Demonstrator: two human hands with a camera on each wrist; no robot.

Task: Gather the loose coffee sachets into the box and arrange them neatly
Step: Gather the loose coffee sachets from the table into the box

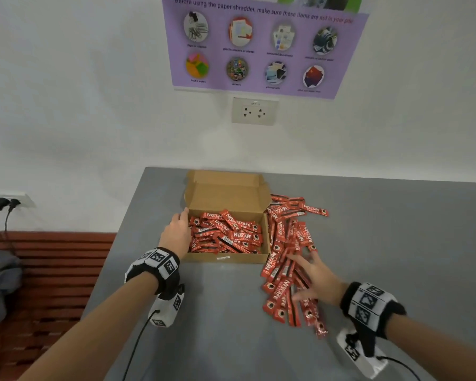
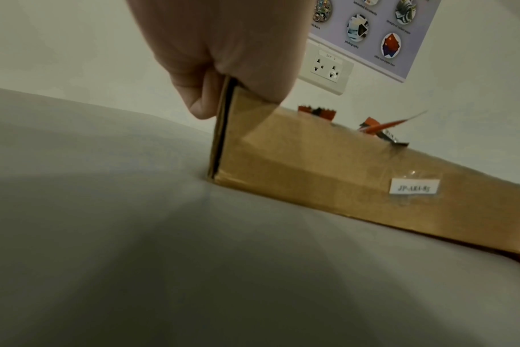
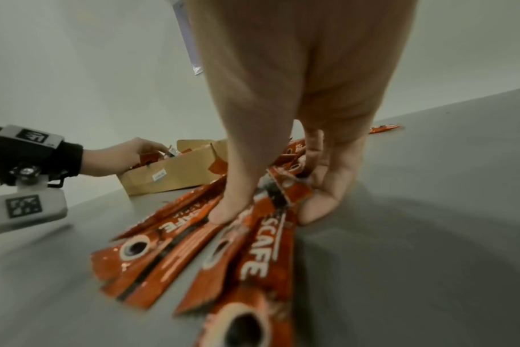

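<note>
The grey table (image 1: 382, 243) runs out of frame on the right and toward the person, its matte top smooth and plain. Behind it the white wall carries a purple poster (image 1: 261, 45) cut off at the top, its small captions too blurred to read, and a double wall socket (image 1: 254, 111) below it.

The cardboard box (image 1: 226, 258) sits near the table's far left corner, shallow and rectangular, its lid flap standing open at the back. A small white label on its front wall is too blurred to read with certainty. Inside, red coffee sachets (image 1: 226, 233) lie piled at mixed angles, covering the box floor from sight.

Just right of the box, a long heap of loose sachets (image 1: 286, 259) spreads across the table, glossy red strips with white lettering and a cup mark, overlapping so that they cannot be counted.

The left hand (image 1: 177, 232) grips the box's left wall: in the left wrist view the thumb (image 2: 198, 103) is outside and the other fingers hook over the rim. The right hand (image 1: 316, 279) lies on the loose heap with fingers spread and fairly straight, pressing on the sachets; its grip is wide, closed round nothing. Both wrists wear black bands with square-patterned markers.
</note>
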